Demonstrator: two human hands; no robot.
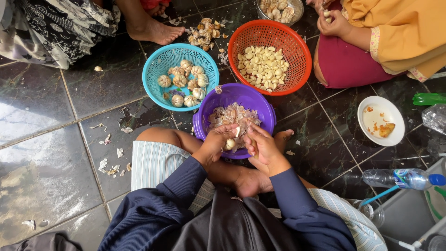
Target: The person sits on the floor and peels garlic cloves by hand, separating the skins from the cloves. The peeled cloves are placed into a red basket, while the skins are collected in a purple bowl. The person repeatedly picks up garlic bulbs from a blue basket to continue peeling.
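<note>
Left hand (pixel 217 142) above near rim of purple basket (pixel 260 103), fingers curled shut around a garlic clove (pixel 229 144). Right hand (pixel 261 148) just beside, fingers drawn together, thumb pressed toward same clove; grip on anything else not discernible. Purple basket partly filled with papery garlic skins (pixel 232 115), resting on dark tiled floor (pixel 42 116) against crossed legs. Beyond, touching it: teal basket (pixel 158 62) with whole garlic bulbs (pixel 186 81), and red basket (pixel 241 35) with peeled cloves (pixel 264 67). Loose skins scattered on tiles at left. White plate (pixel 394 122) with food scraps at right, plastic bottle (pixel 399 178) near it. Another person's hands (pixel 332 21) at upper right, closed on a clove; bare foot (pixel 155 30) at top.
</note>
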